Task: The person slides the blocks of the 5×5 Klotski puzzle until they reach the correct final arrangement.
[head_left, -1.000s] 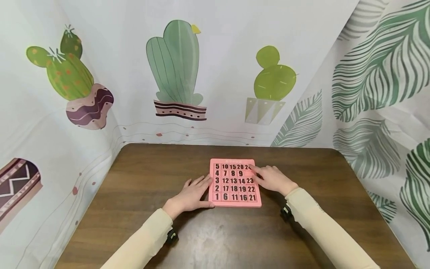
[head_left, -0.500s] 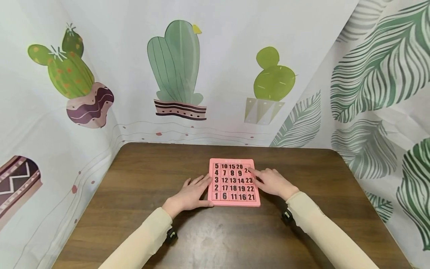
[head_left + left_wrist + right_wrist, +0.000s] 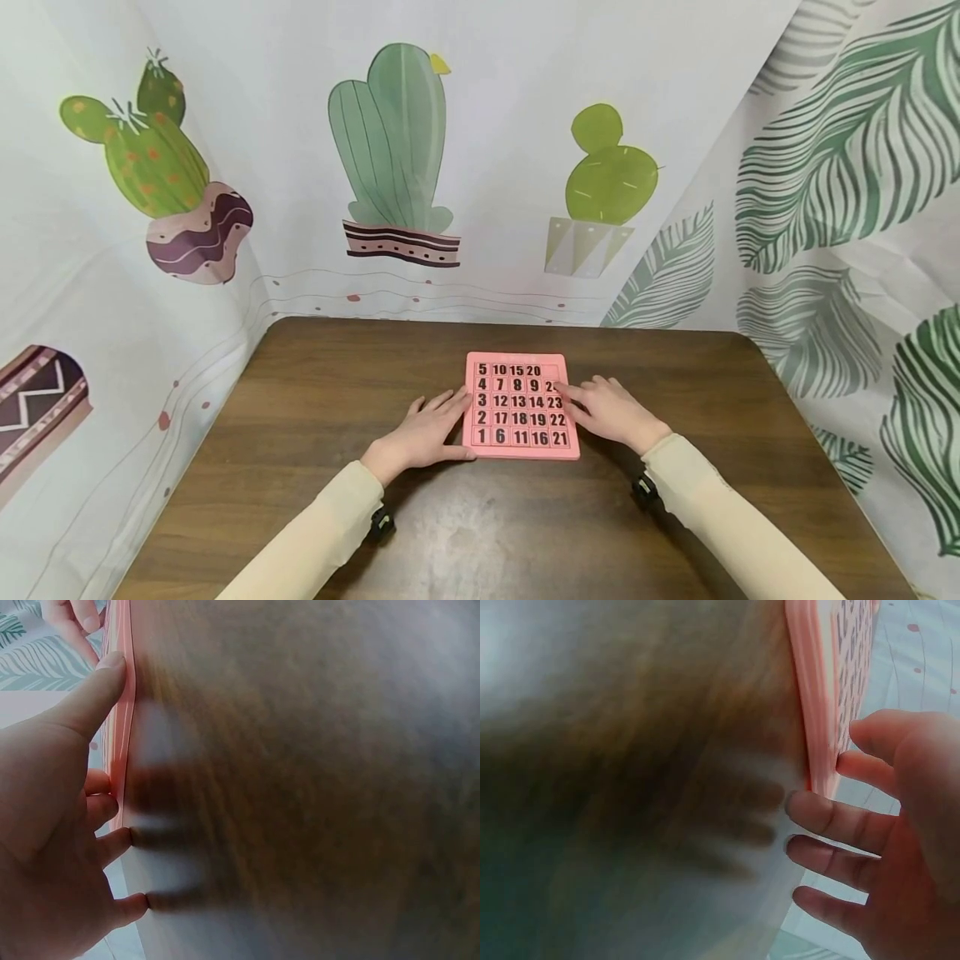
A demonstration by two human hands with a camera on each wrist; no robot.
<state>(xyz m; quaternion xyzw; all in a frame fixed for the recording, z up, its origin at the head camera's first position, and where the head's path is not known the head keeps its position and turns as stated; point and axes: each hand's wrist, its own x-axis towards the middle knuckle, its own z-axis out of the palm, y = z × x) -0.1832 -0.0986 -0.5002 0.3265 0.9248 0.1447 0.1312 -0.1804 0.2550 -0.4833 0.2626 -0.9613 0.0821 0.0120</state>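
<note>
A pink number slide puzzle (image 3: 525,452) lies flat on the table, its black numbers facing up. My left hand (image 3: 422,435) rests along its left side, fingers extended and thumb at the near left corner. In the left wrist view the thumb touches the puzzle's side (image 3: 127,712). At the right side, my right hand (image 3: 611,408) has its index fingertip on the 24 tile (image 3: 550,387), partly covering it. That tile sits in the second row, right of the 9. The slot at the top right, beside the 20, is bare. The right wrist view shows the other fingers near the table surface.
The brown wooden table (image 3: 337,358) extends around the puzzle on all sides. Behind it hangs a white cloth backdrop (image 3: 510,167) printed with cacti and leaves. Each wrist carries a small black device (image 3: 381,523).
My right index finger has slid the 24 tile toward me, from the top row into the gap beside the 9. The left hand has stayed at the puzzle's left side.
</note>
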